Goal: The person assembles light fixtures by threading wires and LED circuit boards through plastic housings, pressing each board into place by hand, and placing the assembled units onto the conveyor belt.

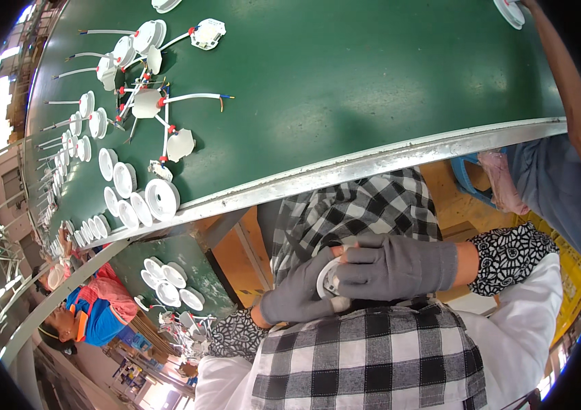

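Note:
Above my lap, both my hands are closed around a small white round lamp housing [325,279]. My left hand [299,290], in a grey fingerless glove, grips it from the left. From the right, my right hand [394,268], gloved the same way, lays its fingers over the housing, so much of it is hidden. Whether a smaller part sits inside the housing, I cannot tell. Closest on the green table [318,82] is a white ring-shaped housing [162,199] at the metal edge, beside several similar housings [125,180].
White lamp parts with cables [147,104] lie in a cluster on the table's left. More housings [169,276] rest on a lower green surface. A co-worker's arm [567,82] reaches in at right, and another person [92,311] sits at left. A yellow crate [572,294] stands beside me.

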Action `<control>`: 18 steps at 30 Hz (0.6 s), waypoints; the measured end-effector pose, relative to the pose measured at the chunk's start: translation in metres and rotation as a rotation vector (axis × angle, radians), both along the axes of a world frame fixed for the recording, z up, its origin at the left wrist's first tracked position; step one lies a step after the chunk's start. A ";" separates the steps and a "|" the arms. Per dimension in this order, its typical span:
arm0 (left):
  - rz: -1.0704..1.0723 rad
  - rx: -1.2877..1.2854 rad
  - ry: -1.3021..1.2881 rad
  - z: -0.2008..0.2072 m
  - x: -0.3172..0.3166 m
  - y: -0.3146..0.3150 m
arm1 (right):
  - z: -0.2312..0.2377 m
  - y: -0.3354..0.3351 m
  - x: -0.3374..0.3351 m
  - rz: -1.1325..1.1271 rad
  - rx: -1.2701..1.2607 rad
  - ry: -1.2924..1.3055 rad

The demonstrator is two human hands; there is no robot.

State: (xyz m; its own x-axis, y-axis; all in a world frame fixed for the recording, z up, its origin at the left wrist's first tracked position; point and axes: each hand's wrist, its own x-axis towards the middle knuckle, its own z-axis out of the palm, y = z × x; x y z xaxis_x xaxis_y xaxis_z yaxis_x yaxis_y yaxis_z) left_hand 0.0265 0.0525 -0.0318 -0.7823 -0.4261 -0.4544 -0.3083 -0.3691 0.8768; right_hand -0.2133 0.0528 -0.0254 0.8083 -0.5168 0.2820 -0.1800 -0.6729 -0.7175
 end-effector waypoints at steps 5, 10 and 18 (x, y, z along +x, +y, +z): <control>0.097 -0.112 -0.136 0.002 0.000 0.012 | -0.003 0.009 0.007 -0.202 -0.189 0.129; 0.223 0.141 -0.145 0.018 -0.008 0.004 | -0.002 0.002 0.002 -0.232 -0.037 0.254; 0.410 0.123 -0.039 0.012 -0.007 0.006 | -0.006 0.005 0.009 -0.087 1.002 0.073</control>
